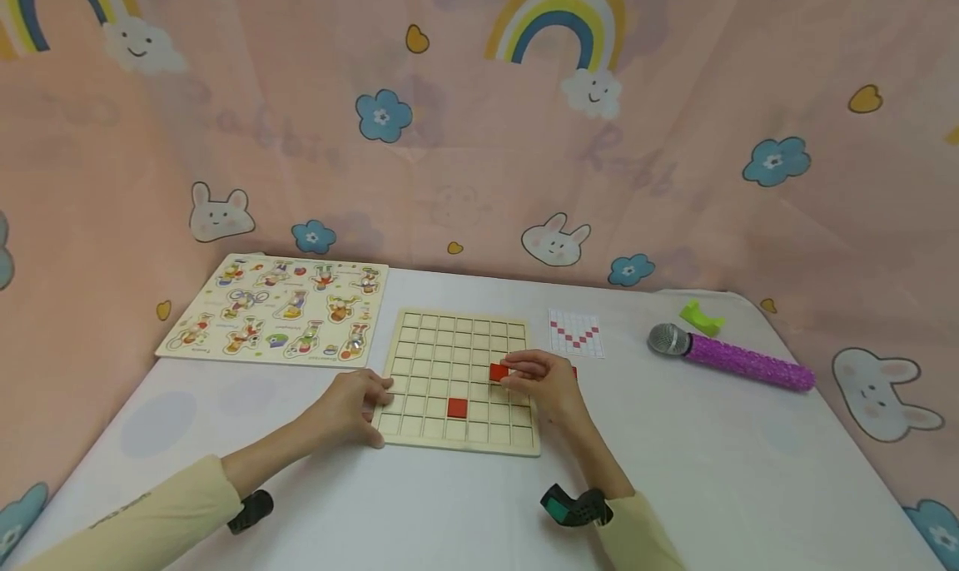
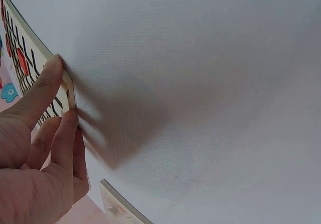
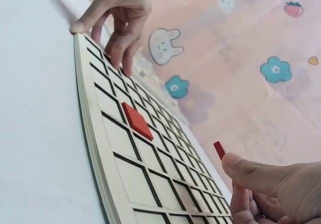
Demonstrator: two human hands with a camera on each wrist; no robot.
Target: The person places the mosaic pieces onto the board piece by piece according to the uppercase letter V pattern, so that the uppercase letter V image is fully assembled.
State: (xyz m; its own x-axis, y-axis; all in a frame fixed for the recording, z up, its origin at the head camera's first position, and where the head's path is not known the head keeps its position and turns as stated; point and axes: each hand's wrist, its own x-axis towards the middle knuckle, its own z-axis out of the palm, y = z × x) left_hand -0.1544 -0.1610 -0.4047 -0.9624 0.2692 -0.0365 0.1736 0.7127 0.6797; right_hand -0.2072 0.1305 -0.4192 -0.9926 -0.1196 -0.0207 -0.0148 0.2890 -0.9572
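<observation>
A wooden grid board (image 1: 430, 430) lies on the table, with one red square tile (image 1: 457, 408) in a cell of its lower middle. My left hand (image 1: 346, 410) grips the board's near left corner, thumb and fingers against its edge, as the left wrist view also shows. With thumb and fingertips my right hand (image 1: 550, 384) pinches another red tile (image 3: 219, 150). In the right wrist view this tile is held above the board's surface. A bit of red at the far side of the right hand is mostly hidden by it.
A pattern card (image 1: 576, 333) with red squares lies right of the board. Further right are a purple microphone (image 1: 749, 363) and a green piece (image 1: 702, 318). An animal picture puzzle (image 1: 273, 311) lies at the back left, before a printed pink cloth (image 1: 464, 138).
</observation>
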